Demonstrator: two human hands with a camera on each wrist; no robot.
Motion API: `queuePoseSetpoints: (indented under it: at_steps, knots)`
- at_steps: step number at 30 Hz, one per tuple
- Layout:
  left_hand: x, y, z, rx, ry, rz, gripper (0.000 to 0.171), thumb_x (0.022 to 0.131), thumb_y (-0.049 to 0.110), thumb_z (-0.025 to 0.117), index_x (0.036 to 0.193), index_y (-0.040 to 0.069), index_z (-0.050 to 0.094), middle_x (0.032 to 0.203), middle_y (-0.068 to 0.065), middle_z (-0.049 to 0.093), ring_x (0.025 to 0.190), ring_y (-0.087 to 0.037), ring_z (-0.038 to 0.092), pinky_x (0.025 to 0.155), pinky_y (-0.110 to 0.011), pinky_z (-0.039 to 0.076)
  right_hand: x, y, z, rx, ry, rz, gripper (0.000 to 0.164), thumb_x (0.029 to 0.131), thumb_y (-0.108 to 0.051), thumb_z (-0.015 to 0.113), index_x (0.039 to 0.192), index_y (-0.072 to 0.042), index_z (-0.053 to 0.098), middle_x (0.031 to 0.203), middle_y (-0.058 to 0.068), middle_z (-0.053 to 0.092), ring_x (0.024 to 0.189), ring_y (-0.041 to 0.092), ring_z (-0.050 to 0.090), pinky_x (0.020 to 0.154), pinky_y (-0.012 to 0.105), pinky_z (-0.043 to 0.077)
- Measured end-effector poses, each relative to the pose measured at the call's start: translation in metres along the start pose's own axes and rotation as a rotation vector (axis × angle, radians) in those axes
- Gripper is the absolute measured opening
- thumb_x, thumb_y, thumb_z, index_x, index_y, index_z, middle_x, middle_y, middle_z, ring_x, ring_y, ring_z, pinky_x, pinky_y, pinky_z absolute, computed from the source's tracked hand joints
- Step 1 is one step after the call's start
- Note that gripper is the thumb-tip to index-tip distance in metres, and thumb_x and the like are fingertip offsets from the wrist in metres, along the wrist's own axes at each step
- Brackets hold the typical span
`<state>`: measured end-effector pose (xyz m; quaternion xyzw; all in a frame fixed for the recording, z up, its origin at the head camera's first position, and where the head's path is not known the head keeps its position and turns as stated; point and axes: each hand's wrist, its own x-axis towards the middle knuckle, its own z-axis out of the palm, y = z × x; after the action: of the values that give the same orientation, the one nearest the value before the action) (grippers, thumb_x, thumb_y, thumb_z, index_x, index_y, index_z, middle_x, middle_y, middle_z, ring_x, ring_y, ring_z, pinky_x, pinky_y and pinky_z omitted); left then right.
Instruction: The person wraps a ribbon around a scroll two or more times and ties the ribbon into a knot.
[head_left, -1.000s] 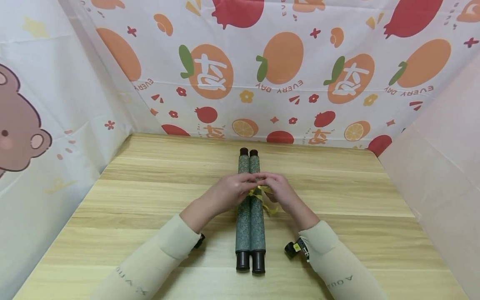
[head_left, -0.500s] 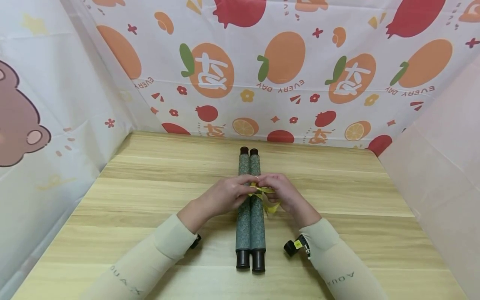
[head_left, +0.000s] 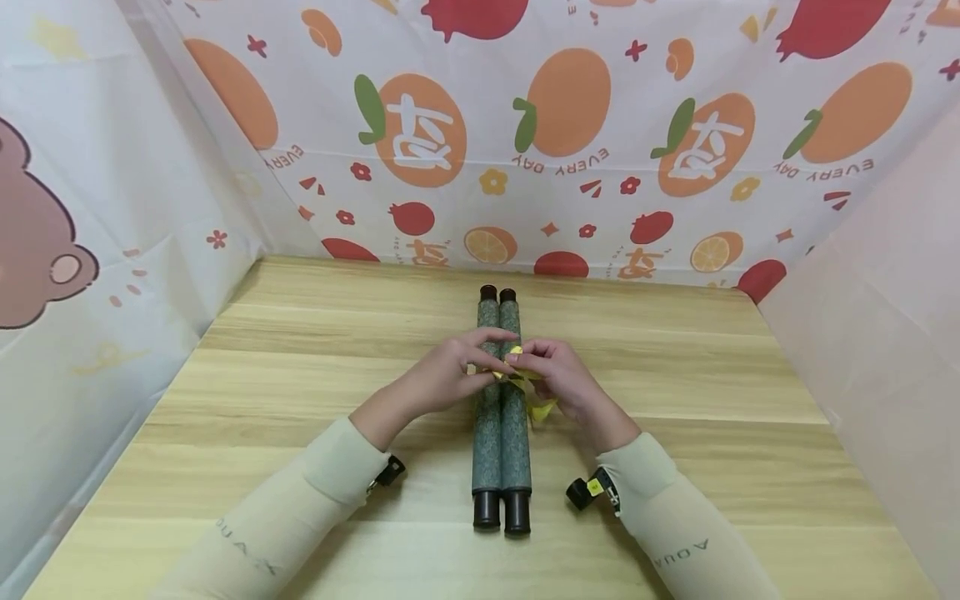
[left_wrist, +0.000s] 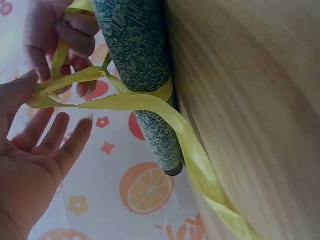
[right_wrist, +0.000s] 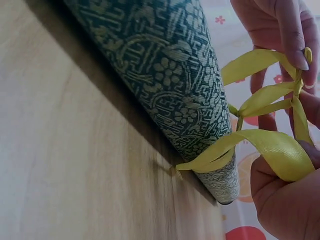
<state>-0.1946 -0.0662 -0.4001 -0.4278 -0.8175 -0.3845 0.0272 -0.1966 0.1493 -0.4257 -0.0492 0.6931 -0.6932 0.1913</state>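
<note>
A rolled-up scroll (head_left: 487, 442) with two rollers side by side lies lengthwise on the wooden table, covered in green patterned cloth with dark end knobs. Round its middle runs a yellow ribbon (left_wrist: 195, 152), knotted on top, with loose ends trailing to the table. My left hand (head_left: 438, 379) reaches over from the left; its thumb and forefinger pinch a ribbon loop while the other fingers spread out, as the left wrist view shows. From the right, my right hand (head_left: 562, 379) grips another stretch of ribbon in curled fingers (right_wrist: 280, 187). Ribbon strands cross between both hands above the scroll.
The wooden table (head_left: 300, 333) extends around the scroll on all sides. A fruit-printed cloth (head_left: 562, 192) hangs behind it, and a bear-printed cloth (head_left: 150, 208) hangs at the left. A small black wrist camera (head_left: 581, 494) sticks out at the right cuff.
My left hand's fingers have spread apart from the earlier bunched grip. My right hand has turned slightly, its thumb now on the ribbon near the left fingertips. The scroll stays in place.
</note>
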Motion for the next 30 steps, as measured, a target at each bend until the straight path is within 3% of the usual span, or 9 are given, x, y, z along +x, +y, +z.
queuePoseSetpoints:
  at_steps: [7, 17, 23, 27, 30]
  knots:
    - [-0.004, -0.009, -0.004, -0.269, 0.01, -0.148, 0.015, 0.091, 0.004, 0.069, 0.103, 0.008, 0.078, 0.126, -0.014, 0.063, 0.117, -0.026, 0.059, 0.085, -0.033, 0.056, -0.002, -0.001, 0.003, -0.063, 0.047, -0.021, 0.016, 0.095, -0.022, 0.063, 0.086, -0.009, 0.061, 0.071, 0.0, 0.056, 0.044, 0.01, 0.032, 0.041, 0.025, 0.029]
    - [-0.01, -0.015, -0.006, -0.558, 0.011, -0.414, 0.019, 0.093, 0.013, 0.068, 0.109, 0.005, 0.075, 0.132, -0.011, 0.061, 0.099, -0.022, 0.068, 0.071, -0.041, 0.06, -0.003, 0.001, 0.006, -0.076, 0.092, -0.008, 0.02, 0.101, -0.023, 0.054, 0.097, -0.003, 0.053, 0.091, 0.005, 0.062, 0.041, 0.013, 0.037, 0.038, 0.027, 0.034]
    - [-0.011, -0.019, -0.005, -0.72, 0.052, -0.555, 0.024, 0.093, 0.009, 0.067, 0.115, 0.001, 0.071, 0.135, -0.013, 0.059, 0.097, -0.023, 0.069, 0.071, -0.047, 0.059, -0.003, 0.005, 0.007, -0.129, 0.124, -0.005, 0.028, 0.102, -0.026, 0.052, 0.106, 0.002, 0.05, 0.078, 0.002, 0.053, 0.039, 0.01, 0.029, 0.037, 0.025, 0.026]
    - [-0.013, -0.022, -0.005, -0.825, 0.077, -0.656, 0.026, 0.095, 0.009, 0.064, 0.118, 0.0, 0.069, 0.137, -0.012, 0.056, 0.109, -0.026, 0.066, 0.072, -0.049, 0.059, -0.005, 0.006, 0.006, -0.179, 0.151, -0.007, 0.026, 0.101, -0.028, 0.053, 0.104, -0.002, 0.053, 0.071, 0.0, 0.047, 0.042, 0.011, 0.031, 0.038, 0.025, 0.026]
    - [-0.014, -0.024, -0.005, -0.851, 0.097, -0.698, 0.026, 0.097, 0.011, 0.062, 0.119, -0.002, 0.067, 0.136, -0.013, 0.057, 0.113, -0.027, 0.065, 0.071, -0.048, 0.059, -0.006, 0.008, 0.005, -0.218, 0.183, 0.006, 0.022, 0.1, -0.029, 0.054, 0.103, -0.007, 0.056, 0.068, -0.001, 0.044, 0.044, 0.012, 0.033, 0.039, 0.025, 0.028]
